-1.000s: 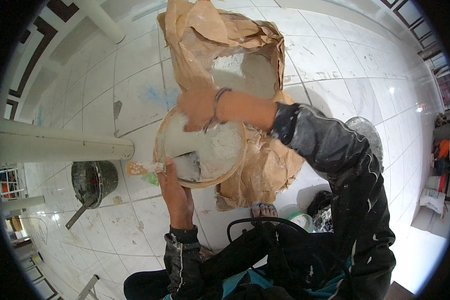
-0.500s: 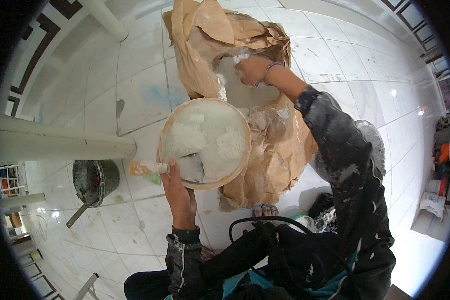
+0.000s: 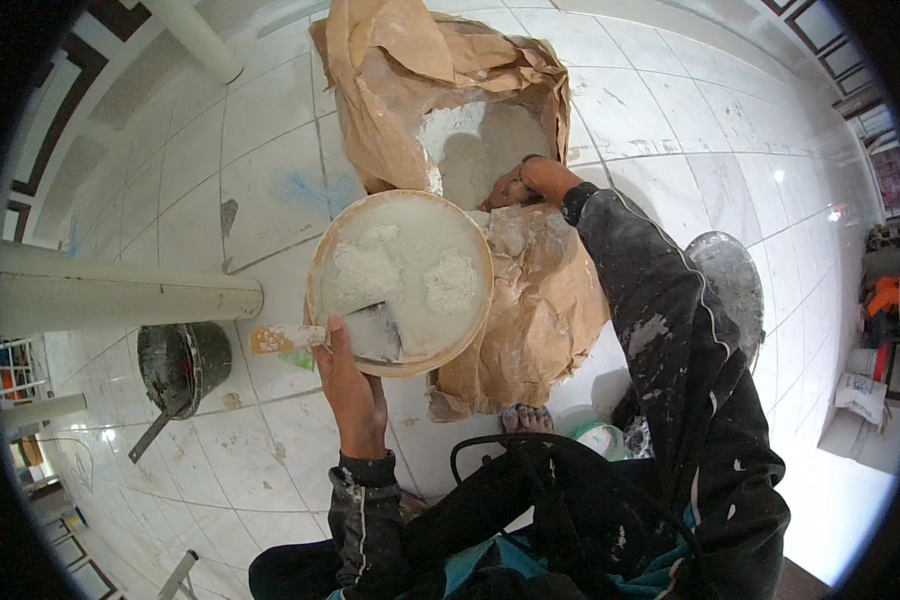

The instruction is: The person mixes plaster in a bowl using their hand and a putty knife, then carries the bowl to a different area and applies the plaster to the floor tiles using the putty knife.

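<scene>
My left hand [image 3: 355, 395] grips the near-left rim of a round bucket [image 3: 314, 262], its thumb on top beside the putty knife. The bucket holds a pale wet mix with two heaps of white powder [image 3: 367, 262] on it. A putty knife [image 3: 288, 339] rests across the rim, its wide blade in the mix and its stained handle sticking out to the left. Beyond the bucket stands an open brown paper sack [image 3: 390, 125] with pale powder inside. My right hand [image 3: 511, 188] is down at the sack's near edge, fingers curled and partly hidden.
A dark bucket [image 3: 215, 365] with a flat tool stands on the left, near a pale column [image 3: 120, 287]. To the right lies a round grey lid-like disc [image 3: 727, 280] behind my sleeve. A small white-and-green tub [image 3: 600, 440] sits by my foot [image 3: 526, 418]. The floor is white tile.
My right hand has moved down toward me inside the sack, from its far part to its near edge. My left hand keeps its grip on the bucket. The whole view has shifted slightly.
</scene>
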A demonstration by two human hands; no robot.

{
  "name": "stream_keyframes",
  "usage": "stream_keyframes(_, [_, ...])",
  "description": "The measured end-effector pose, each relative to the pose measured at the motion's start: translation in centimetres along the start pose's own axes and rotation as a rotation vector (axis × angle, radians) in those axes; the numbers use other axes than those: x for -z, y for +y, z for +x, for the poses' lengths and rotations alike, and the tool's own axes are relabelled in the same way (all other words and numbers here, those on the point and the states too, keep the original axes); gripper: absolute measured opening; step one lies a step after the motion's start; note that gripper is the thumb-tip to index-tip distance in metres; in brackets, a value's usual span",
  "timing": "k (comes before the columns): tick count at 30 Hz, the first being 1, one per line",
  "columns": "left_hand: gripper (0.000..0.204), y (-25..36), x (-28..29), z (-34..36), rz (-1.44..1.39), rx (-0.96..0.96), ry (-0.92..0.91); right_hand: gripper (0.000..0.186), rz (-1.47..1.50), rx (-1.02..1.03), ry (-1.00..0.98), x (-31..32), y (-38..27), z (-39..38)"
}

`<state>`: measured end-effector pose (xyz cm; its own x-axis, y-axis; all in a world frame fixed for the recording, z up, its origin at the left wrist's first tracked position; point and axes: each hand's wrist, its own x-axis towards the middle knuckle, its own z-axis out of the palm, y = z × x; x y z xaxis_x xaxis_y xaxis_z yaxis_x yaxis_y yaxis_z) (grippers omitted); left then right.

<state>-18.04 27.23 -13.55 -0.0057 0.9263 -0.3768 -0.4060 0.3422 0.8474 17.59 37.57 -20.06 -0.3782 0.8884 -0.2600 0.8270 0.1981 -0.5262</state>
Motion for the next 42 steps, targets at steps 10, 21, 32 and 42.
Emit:
stream_keyframes(10, [0.05,-0.4,0.1,0.1,0.011,-0.026,-0.015,0.041,0.032,-0.011,0.006,-1.6,2.5,1.4])
stream_keyframes(21, [0.051,-0.4,-0.1,0.1,0.005,-0.006,0.007,0.051,0.24,-0.327,-0.057,4.0,-3.6,3.2])
stream_keyframes(32, [0.054,-0.4,0.0,0.1,-0.05,0.034,-0.047,0.039,0.053,-0.052,0.062,5.9,-15.6,3.6])
stream_keyframes(42, [0.054,-0.3,0.6,0.3,0.022,-0.007,0.031,0.035,0.086,-0.134,0.193,9.3,-17.5,0.4])
